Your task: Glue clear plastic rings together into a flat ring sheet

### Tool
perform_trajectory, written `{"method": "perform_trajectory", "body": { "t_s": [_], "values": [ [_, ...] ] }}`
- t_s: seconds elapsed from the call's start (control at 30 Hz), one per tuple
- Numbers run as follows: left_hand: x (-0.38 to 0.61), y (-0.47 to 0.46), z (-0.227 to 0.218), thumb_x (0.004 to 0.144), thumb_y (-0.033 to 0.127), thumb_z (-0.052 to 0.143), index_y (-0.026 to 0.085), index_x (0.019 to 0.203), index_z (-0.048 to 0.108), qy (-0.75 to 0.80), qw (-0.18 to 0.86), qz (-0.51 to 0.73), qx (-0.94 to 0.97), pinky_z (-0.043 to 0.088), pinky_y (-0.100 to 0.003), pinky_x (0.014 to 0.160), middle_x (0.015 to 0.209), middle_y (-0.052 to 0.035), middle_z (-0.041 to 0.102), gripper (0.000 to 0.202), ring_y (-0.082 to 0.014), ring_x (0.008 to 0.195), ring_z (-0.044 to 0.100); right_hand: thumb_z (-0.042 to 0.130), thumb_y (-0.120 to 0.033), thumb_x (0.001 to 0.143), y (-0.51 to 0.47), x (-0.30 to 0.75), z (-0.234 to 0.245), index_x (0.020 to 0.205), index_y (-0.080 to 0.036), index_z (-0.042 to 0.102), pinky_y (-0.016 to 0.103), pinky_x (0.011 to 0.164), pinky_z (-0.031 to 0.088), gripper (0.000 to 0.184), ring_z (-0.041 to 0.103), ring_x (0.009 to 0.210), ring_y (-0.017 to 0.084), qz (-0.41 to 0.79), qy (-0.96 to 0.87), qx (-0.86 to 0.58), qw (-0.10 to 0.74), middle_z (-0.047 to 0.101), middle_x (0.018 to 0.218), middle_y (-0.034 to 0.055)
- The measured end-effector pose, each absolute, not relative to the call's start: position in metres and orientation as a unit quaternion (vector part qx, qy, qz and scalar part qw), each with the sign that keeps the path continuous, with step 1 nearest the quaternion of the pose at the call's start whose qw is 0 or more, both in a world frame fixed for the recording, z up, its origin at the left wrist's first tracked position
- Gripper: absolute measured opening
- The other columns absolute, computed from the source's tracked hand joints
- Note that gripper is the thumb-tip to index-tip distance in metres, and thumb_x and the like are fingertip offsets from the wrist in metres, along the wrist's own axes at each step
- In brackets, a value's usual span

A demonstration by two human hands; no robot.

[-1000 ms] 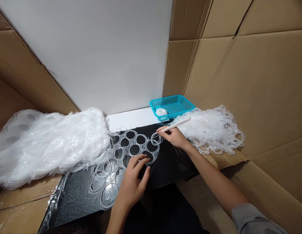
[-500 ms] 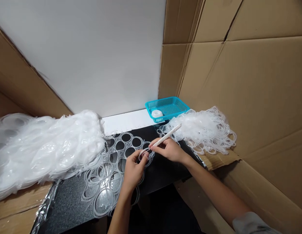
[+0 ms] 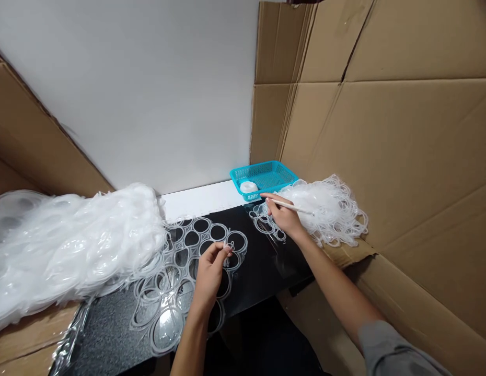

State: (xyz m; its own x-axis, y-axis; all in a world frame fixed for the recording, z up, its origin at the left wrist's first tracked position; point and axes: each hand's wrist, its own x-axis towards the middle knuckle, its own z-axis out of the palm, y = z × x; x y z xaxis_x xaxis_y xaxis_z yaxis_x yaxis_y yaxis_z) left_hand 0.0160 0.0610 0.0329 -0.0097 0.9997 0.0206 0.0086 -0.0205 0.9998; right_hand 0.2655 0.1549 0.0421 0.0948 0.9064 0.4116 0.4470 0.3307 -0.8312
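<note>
My left hand (image 3: 210,269) pinches a small bundle of thin clear plastic loops (image 3: 228,247) between thumb and fingertips. It is above a sheet of clear plastic rings (image 3: 206,245) spread on the black table. My right hand (image 3: 284,215) grips a slim white stick (image 3: 293,207), which now points to the right. That hand is over the front left part of a pile of clear plastic loops (image 3: 333,209), close to the blue basket (image 3: 274,190). A white round piece (image 3: 249,186) sits inside the basket.
A large stack of clear plastic ring sheets (image 3: 90,235) covers the left side. A white strip (image 3: 199,198) lies along the wall at the back of the black tabletop (image 3: 258,277). Cardboard panels (image 3: 403,146) stand on the right.
My right hand has moved away from my left, toward the right pile and basket, and the stick has turned to point right. My left hand stays nearly in place, its loops now bunched.
</note>
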Motion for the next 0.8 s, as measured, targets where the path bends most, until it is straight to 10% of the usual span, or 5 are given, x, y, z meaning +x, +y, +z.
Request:
{"method": "perform_trajectory", "body": {
  "t_s": [0.33,0.8],
  "values": [
    [0.027,0.075,0.038,0.076,0.04,0.079,0.02,0.084,0.072,0.472,0.529,0.531,0.465,0.05,-0.029,0.08,0.082,-0.0016,0.071,0.023,-0.0172,0.08,0.065,0.074,-0.012,0.085,0.208,0.258,0.027,0.091,-0.023,0.079,0.032,0.086,0.053,0.014,0.073,0.088,0.023,0.138,-0.796,-0.533,0.25,0.081,0.093,0.0053],
    [0.013,0.175,0.047,0.061,0.056,0.088,0.019,0.084,0.074,0.471,0.491,0.487,0.547,0.05,-0.032,0.075,0.082,-0.0027,0.071,0.046,-0.0177,0.072,0.063,0.061,-0.044,0.091,0.222,0.275,0.007,0.103,-0.019,0.077,0.032,0.078,0.057,0.032,0.074,0.085,0.022,0.275,-0.631,-0.502,0.524,0.081,0.1,0.0086]
  ]
}}
